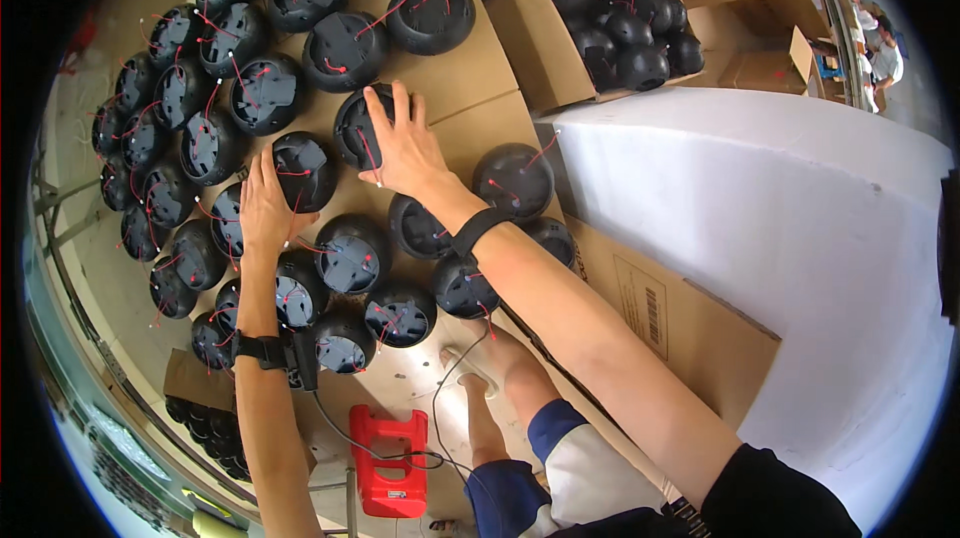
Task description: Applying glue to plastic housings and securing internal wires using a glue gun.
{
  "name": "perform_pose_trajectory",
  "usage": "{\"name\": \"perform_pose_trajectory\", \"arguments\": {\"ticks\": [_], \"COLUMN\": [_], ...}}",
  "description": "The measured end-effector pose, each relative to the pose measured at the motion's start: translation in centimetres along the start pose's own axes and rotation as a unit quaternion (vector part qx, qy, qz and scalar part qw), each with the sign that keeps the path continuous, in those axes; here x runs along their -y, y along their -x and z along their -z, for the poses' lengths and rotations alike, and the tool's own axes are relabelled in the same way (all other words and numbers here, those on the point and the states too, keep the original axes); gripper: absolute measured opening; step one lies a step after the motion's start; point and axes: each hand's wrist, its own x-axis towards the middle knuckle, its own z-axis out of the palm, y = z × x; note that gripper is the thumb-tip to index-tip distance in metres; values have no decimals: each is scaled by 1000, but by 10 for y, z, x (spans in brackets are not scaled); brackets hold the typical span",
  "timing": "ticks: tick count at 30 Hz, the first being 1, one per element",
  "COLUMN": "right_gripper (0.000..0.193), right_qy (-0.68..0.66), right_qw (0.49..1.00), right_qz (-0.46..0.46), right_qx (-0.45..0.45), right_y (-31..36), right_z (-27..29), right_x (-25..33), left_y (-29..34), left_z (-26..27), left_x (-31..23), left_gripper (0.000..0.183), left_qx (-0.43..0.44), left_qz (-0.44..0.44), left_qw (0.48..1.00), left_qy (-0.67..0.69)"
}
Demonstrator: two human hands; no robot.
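Observation:
Many black, round, bowl-like plastic shells, each with thin red wires ending in small white plugs, stand in rows on cardboard. My left hand (264,210) is around the near left side of one black shell (308,178), fingers along its edge and thumb below it. My right hand (408,150) grips another black shell (352,138) from its right side, fingers over the top and thumb at the lower edge. The two held shells sit side by side with a small gap. Part of the right one is hidden behind my fingers.
An open cardboard box (545,48) of black round parts stands at the far right, beside a white surface (760,198). A red plastic stool (390,463) and a cable (440,408) are below, near my legs. Distant people appear at the right rim.

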Motion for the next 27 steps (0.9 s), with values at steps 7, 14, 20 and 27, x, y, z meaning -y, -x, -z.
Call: {"name": "perform_pose_trajectory", "arguments": {"ticks": [7, 14, 20, 27], "right_gripper": [124, 128, 50, 29], "right_qy": [-15, 3, -115, -318], "right_qw": [1000, 999, 991, 867], "right_qz": [-7, 3, 69, -27], "right_qx": [23, 41, 8, 381], "right_y": [7, 26, 139, 314], "right_z": [-11, 15, 112, 170], "right_x": [13, 15, 43, 174], "left_y": [9, 21, 140, 460], "left_z": [-3, 7, 74, 69], "left_x": [9, 9, -35, -40], "left_gripper": [124, 122, 78, 34], "left_qx": [-20, -5, -68, 121], "left_qz": [-1, 19, -28, 189], "left_qw": [1000, 1000, 990, 839], "left_qy": [19, 2, 117, 496]}}
